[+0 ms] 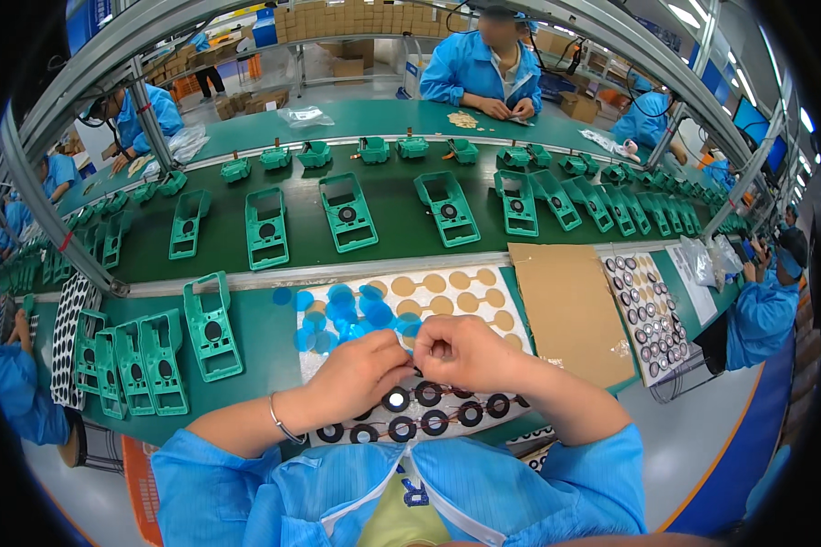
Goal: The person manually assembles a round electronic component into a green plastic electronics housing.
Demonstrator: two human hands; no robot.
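Note:
My left hand and my right hand meet over a white sheet. Both have their fingers pinched together, and whatever lies between the fingertips is too hidden to make out. Just beyond my left hand is a loose pile of translucent blue discs. Tan round stickers cover the sheet's far part. Close to me, under my wrists, lie rows of small black round speakers with thin reddish wires; one speaker with a pale centre is right below the fingers.
Green plastic housings stand at the left beside a sheet of black dots. Brown cardboard and a board of round parts are to the right. More housings line the conveyor belt; a co-worker sits opposite.

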